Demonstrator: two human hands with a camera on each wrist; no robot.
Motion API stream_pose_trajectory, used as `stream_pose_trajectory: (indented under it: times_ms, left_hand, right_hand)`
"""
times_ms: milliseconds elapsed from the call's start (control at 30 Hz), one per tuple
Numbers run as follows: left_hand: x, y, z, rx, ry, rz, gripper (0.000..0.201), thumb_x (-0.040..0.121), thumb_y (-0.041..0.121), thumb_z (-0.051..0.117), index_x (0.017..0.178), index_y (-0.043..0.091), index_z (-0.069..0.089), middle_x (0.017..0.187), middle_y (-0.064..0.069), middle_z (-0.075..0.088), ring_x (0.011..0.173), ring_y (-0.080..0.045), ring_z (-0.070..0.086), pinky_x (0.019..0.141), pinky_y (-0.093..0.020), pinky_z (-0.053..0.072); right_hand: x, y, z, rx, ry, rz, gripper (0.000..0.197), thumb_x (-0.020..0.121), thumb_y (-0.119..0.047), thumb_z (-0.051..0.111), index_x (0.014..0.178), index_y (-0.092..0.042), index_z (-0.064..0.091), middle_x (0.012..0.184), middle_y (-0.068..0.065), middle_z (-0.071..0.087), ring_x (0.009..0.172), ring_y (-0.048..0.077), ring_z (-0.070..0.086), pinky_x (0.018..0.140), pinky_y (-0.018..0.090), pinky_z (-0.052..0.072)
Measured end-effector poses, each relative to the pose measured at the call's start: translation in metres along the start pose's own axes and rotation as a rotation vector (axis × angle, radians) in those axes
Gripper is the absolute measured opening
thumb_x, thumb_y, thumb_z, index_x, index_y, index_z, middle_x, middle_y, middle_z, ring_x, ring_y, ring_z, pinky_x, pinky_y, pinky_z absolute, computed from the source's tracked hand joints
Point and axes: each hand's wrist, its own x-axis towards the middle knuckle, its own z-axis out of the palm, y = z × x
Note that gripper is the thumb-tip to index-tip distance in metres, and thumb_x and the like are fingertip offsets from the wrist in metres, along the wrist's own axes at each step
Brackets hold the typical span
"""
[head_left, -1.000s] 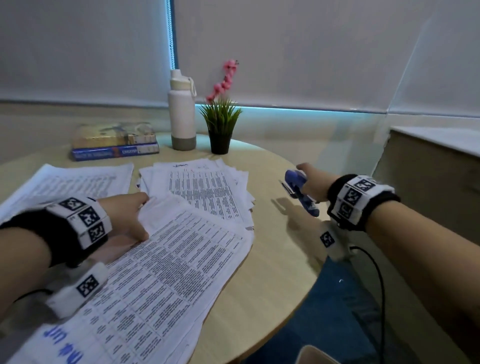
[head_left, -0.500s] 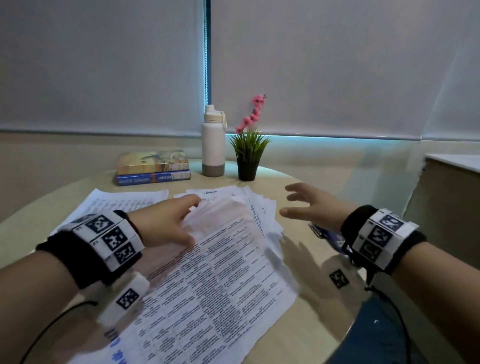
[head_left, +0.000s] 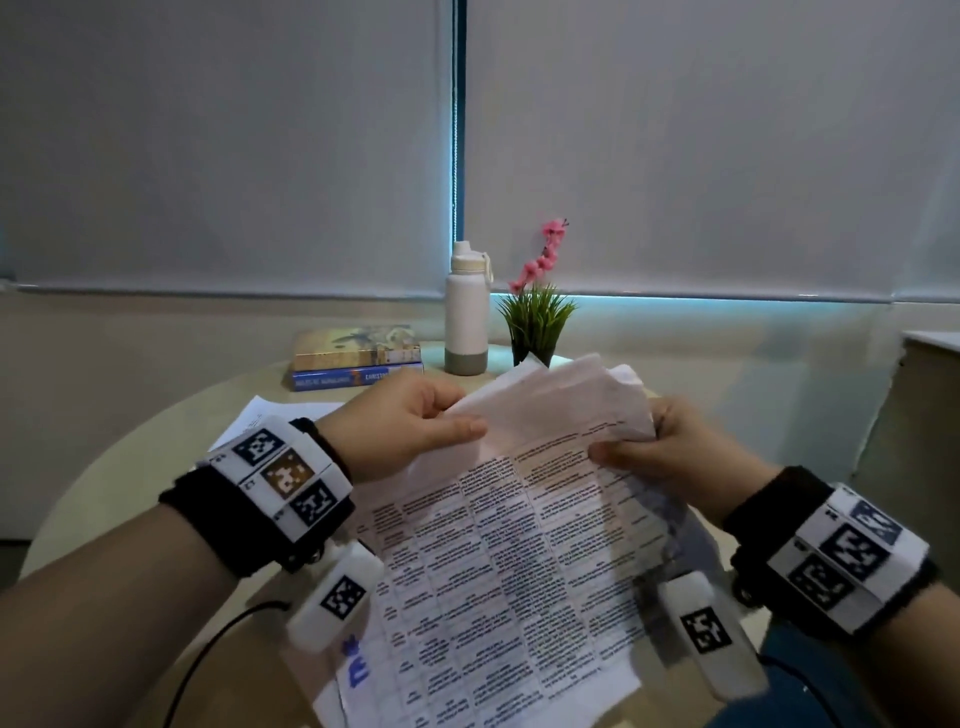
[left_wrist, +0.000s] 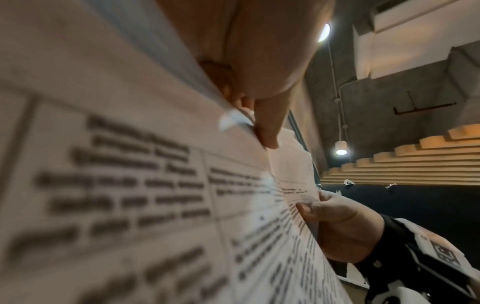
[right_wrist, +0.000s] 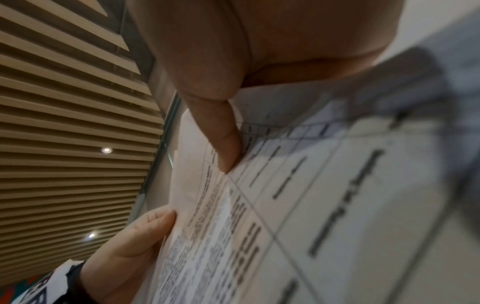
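A stack of printed sheets (head_left: 519, 545) with tables of small text is lifted at its far end above the round wooden table (head_left: 130, 467). My left hand (head_left: 410, 421) pinches the upper left edge of the sheets, thumb on top. My right hand (head_left: 654, 447) grips the upper right edge, thumb on the printed side. In the left wrist view my left thumb presses on the sheets (left_wrist: 130, 185), and my right hand (left_wrist: 337, 224) holds the far edge. In the right wrist view my right thumb lies on the sheets (right_wrist: 324, 205), and my left hand (right_wrist: 135, 246) holds the other edge.
At the back of the table stand a white bottle (head_left: 466, 312), a small potted plant with pink flowers (head_left: 535, 322) and two stacked books (head_left: 358, 358). More loose sheets (head_left: 249, 421) lie at the left. A cabinet (head_left: 924, 405) stands at the right, with blinds behind.
My right hand set down the blue object it held and came across to the papers. Both hands took hold of the stack's far end and lifted it off the table.
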Motion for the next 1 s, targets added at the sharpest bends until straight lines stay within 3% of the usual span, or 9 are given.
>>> stream_pose_trajectory:
  times_ms: [167,300,433,533,600,633,800,900,1000]
  left_hand:
    - [0.004,0.001,0.002,0.008,0.102,0.029,0.035,0.078,0.038,0.071,0.093,0.006,0.071,0.089,-0.017,0.073,0.080,-0.034,0.069,0.075,-0.048,0.055]
    - [0.010,0.004,-0.001,0.296,0.039,0.095,0.035,0.087,0.021,0.066,0.055,0.028,0.051,0.056,0.012,0.053,0.053,-0.002,0.047,0.056,-0.028,0.035]
    - [0.017,0.022,0.008,0.630,-0.031,0.207,0.026,0.092,0.021,0.058,0.068,0.027,0.049,0.068,0.010,0.050,0.065,-0.008,0.049,0.064,-0.026,0.034]
    - [0.019,0.037,0.014,0.596,0.053,0.283,0.012,0.090,0.020,0.061,0.099,0.014,0.064,0.087,0.004,0.064,0.082,-0.015,0.060,0.070,-0.024,0.042]
    - [0.016,0.040,0.011,0.562,0.195,0.333,0.020,0.085,0.022,0.067,0.103,0.018,0.061,0.088,0.007,0.064,0.080,-0.014,0.059,0.070,-0.022,0.041]
    - [0.014,0.036,0.007,0.589,0.281,0.324,0.028,0.081,0.024,0.070,0.107,0.022,0.059,0.091,0.009,0.064,0.084,-0.015,0.060,0.076,-0.025,0.041]
    - [0.000,-0.007,-0.023,0.733,0.666,0.020,0.094,0.067,0.055,0.068,0.146,0.029,0.022,0.151,-0.003,0.030,0.142,-0.025,0.024,0.113,-0.054,0.018]
    - [-0.001,-0.016,-0.024,0.236,0.696,-0.184,0.116,0.065,0.052,0.078,0.151,0.021,0.005,0.159,-0.004,0.012,0.146,-0.021,0.016,0.117,-0.047,0.018]
    - [0.002,-0.009,-0.014,-0.549,0.460,-0.253,0.087,0.071,0.030,0.074,0.143,0.007,0.032,0.140,-0.011,0.052,0.120,-0.023,0.058,0.102,-0.043,0.045]
  right_hand:
    - [-0.003,-0.007,0.003,0.045,-0.036,0.013,0.016,0.060,-0.024,0.079,0.074,-0.016,0.077,0.084,0.009,0.075,0.077,0.022,0.072,0.074,0.033,0.058]
    - [-0.006,-0.024,-0.002,-0.318,0.147,-0.124,0.069,0.046,-0.066,0.075,0.104,-0.032,0.063,0.110,-0.011,0.067,0.098,0.004,0.063,0.085,0.031,0.050]
    - [-0.008,-0.075,0.021,-1.062,0.294,-0.486,0.084,0.060,-0.063,0.061,0.130,-0.020,0.045,0.125,-0.001,0.056,0.117,0.020,0.051,0.097,0.037,0.041]
    - [0.003,-0.093,0.042,-1.263,0.042,-0.248,0.041,0.073,-0.043,0.066,0.108,-0.023,0.057,0.097,0.000,0.063,0.091,0.024,0.060,0.073,0.030,0.046]
    - [0.008,-0.096,0.038,-1.186,-0.036,-0.141,0.007,0.079,-0.025,0.062,0.076,-0.022,0.057,0.074,0.000,0.058,0.070,0.022,0.056,0.057,0.026,0.041]
    - [0.009,-0.094,0.031,-1.145,-0.028,-0.104,0.016,0.080,-0.021,0.061,0.067,-0.020,0.053,0.066,-0.001,0.054,0.063,0.019,0.052,0.052,0.024,0.037]
    - [-0.001,-0.059,-0.015,-0.669,0.211,-0.089,0.003,0.081,-0.013,0.066,0.084,-0.014,0.067,0.074,0.002,0.067,0.071,0.015,0.059,0.066,0.031,0.047]
    - [-0.011,-0.039,-0.013,-0.091,0.372,-0.126,0.008,0.083,-0.002,0.063,0.080,-0.009,0.066,0.062,-0.003,0.070,0.055,0.005,0.061,0.052,0.020,0.051]
    - [-0.015,-0.014,0.001,0.393,0.314,-0.112,0.014,0.078,-0.005,0.062,0.092,-0.004,0.065,0.080,0.008,0.074,0.068,0.018,0.069,0.060,0.025,0.057]
